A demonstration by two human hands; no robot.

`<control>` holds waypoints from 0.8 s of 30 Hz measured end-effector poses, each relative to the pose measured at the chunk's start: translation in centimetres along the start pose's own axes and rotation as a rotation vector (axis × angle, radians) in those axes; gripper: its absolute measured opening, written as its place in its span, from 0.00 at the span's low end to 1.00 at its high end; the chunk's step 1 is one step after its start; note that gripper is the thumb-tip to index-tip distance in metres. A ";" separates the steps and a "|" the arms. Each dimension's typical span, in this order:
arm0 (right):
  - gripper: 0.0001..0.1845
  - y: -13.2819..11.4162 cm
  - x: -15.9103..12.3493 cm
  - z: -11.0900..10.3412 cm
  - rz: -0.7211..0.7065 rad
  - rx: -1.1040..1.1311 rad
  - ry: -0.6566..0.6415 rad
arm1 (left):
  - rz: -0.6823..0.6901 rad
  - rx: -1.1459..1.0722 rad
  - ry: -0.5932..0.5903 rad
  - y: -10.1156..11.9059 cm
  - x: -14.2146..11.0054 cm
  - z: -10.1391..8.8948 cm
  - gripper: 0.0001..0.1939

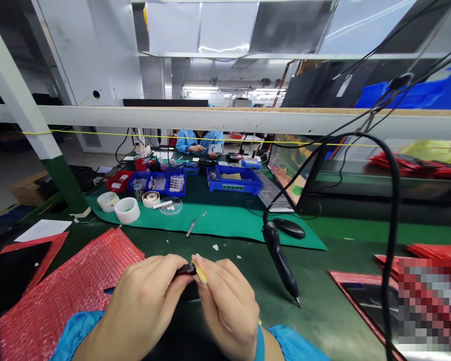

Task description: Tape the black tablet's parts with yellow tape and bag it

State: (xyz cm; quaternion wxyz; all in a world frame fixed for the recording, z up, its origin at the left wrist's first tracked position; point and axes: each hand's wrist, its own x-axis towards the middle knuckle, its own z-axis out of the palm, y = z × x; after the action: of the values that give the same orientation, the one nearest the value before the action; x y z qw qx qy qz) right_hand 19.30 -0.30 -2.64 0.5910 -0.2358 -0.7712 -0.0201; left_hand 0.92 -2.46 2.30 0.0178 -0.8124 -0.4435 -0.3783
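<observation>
Close together over the near edge of the bench, my two hands work on a small dark part. My left hand (145, 293) is closed around the small black part (187, 269), and most of it is hidden by the fingers. Between the thumb and fingers of my right hand (229, 296) is a small yellow piece (200, 272), pressed against the end of the black part. Its exact kind cannot be made out. A black electric screwdriver (281, 260) on a cable lies to the right. Tweezers (191, 225) rest ahead of my hands.
Red bubble-wrap bags (78, 281) lie left, with a dark panel (17, 276) beside them. Tape rolls (128, 210), blue parts bins (233, 179) and a green mat (225, 225) are ahead. A laptop (291, 170) and mouse (289, 228) stand right. Across the bench sits a co-worker (201, 141).
</observation>
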 end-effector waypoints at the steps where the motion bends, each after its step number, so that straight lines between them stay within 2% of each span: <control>1: 0.25 -0.1 0.0 0.1 0.019 0.019 0.003 | -0.006 -0.005 -0.005 0.0 -0.1 0.1 0.10; 6: 0.20 -0.3 0.4 0.1 0.169 0.041 0.026 | -0.019 -0.012 -0.012 0.1 -0.2 0.4 0.09; 8: 0.19 -0.4 0.5 -0.1 0.176 0.025 0.019 | -0.020 -0.015 -0.015 0.1 -0.3 0.4 0.09; 13: 0.27 0.0 0.4 -0.5 0.015 -0.037 -0.073 | -0.016 -0.017 -0.003 -0.1 -0.4 0.5 0.09; 17: 0.30 1.2 0.4 -0.4 -0.068 -0.151 -0.079 | -0.034 -0.042 -0.018 -0.3 -0.3 0.5 0.07; 24: 0.34 2.7 -0.8 -0.5 -0.161 -0.100 -0.134 | -0.122 -0.065 -0.111 0.3 -0.3 -0.3 0.03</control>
State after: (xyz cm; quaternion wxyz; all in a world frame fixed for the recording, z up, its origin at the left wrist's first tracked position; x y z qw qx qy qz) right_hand 20.97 1.68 -3.89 0.5219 -0.2032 -0.8235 -0.0902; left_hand 0.89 -2.99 2.36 -0.0562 -0.8037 -0.4798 -0.3473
